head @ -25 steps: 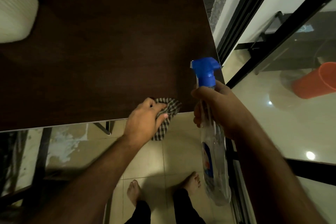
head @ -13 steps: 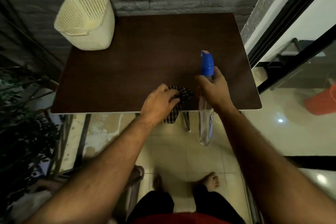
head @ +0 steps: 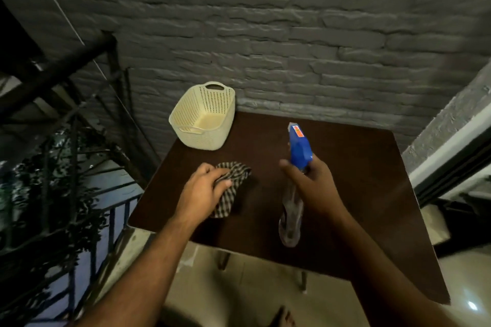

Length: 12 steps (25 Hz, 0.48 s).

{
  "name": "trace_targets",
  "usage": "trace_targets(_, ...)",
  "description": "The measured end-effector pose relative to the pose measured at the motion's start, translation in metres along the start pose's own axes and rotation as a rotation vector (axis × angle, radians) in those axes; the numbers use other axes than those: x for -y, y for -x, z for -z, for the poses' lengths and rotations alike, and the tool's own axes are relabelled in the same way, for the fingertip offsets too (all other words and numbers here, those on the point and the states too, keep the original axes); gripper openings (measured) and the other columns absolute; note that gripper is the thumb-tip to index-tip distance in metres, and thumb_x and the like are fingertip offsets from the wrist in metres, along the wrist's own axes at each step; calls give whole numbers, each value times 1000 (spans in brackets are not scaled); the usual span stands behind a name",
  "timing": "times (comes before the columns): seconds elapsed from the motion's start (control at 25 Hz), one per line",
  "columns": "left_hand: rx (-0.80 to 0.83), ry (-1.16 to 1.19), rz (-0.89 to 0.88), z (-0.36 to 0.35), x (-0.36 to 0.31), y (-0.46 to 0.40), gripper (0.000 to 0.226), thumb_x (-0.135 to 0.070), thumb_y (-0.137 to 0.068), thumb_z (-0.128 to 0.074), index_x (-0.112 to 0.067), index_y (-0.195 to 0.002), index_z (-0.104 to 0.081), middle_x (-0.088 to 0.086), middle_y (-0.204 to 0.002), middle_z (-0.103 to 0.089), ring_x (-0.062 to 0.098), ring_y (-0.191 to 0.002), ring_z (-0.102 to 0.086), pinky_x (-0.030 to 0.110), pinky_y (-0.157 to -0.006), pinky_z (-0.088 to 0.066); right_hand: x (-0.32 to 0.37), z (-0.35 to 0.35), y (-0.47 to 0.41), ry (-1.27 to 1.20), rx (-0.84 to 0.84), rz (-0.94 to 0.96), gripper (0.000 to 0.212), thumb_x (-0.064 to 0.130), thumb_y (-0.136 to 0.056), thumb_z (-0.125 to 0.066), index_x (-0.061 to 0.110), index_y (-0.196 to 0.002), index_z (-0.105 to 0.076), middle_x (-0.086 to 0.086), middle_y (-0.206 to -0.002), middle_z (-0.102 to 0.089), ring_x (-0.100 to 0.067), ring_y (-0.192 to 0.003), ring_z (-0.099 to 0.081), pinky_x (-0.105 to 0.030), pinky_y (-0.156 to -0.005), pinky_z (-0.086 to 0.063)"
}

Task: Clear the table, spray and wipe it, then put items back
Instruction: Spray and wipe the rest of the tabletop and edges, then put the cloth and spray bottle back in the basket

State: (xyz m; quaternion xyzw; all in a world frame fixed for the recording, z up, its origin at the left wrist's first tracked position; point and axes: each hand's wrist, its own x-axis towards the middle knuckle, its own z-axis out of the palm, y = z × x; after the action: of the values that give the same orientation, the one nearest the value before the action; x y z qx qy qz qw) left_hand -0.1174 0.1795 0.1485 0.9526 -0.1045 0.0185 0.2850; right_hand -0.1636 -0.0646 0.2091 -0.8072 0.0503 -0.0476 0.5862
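The right hand [head: 314, 186] has its grip closed around the neck of a clear plastic spray bottle with a blue trigger head [head: 299, 148], forefinger stretched out toward the left, nozzle aimed away at the grey brick wall [head: 292, 34]. The bottle's clear body hangs below the hand over the dark brown wooden counter [head: 353, 194]. The left hand [head: 203, 190] grips a bunched black-and-white checked cloth [head: 231, 188], fingers curled over it, the cloth lying on the counter's left part. Half a second ago both hands sat at the near edge, with bottle and cloth hanging past it; now both are further in over the surface. A cream perforated plastic basket [head: 203, 117] stands at the far left corner, as before. Black metal railings [head: 66, 141] and foliage [head: 34, 180] lie to the left.
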Motion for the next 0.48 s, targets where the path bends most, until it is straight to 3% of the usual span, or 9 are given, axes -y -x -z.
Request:
trace_targets(0.12, -66, -33, 54, 31, 13, -31, 36, -35, -92, -60, -28, -127, -61, -10, -105, -47, 9, -100, -49, 24, -84, -37, 23, -12, -56, 83, 144, 90, 13, 37, -84, -70, 32, -87, -58, 5, -85, -59, -8, -78, -57, -26, -71, -45)
trace_targets(0.2, -96, -34, 62, 53, 20, -53, 37, -33, -91, -62, -28, -128, -61, -12, -106, -47, 7, -101, -47, 23, -87, -36, 42, -20, -93, 80, 178, 120, 17, 29, -82, -74, 21, -86, -59, -7, -83, -62, -12, -75, -58, -29, -67, -48)
trace_targets(0.28, -114, -36, 49, 74, 28, -78, 40, -30, -90, -64, -27, -130, -59, -12, -106, -47, 6, -102, -46, 23, -89, -37, 60, -27, -125, 28, 166, 129, 18, 21, -79, -77, 17, -87, -61, -4, -80, -66, -12, -74, -62, -31, -69, -50)
trace_targets(0.36, -113, -40, 33, 93, 37, -108, 45, -29, -88, -66, -26, -132, -57, -11, -110, -49, 8, -106, -49, 25, -92, -40, 73, -38, -157, -62, 144, 138, 27, 15, -77, -78, 18, -100, -63, 4, -87, -70, -8, -81, -67, -27, -75, -53)
trace_targets(0.48, -74, -89, 26, 113, 57, -165, 58, -30, -83, -72, -23, -138, -51, -4, -122, -54, 16, -115, -52, 27, -97, -38, 87, -65, -211, -162, 103, 178, 49, 9, -79, -76, 12, -124, -56, -4, -108, -71, -13, -99, -68, -27, -88, -54)
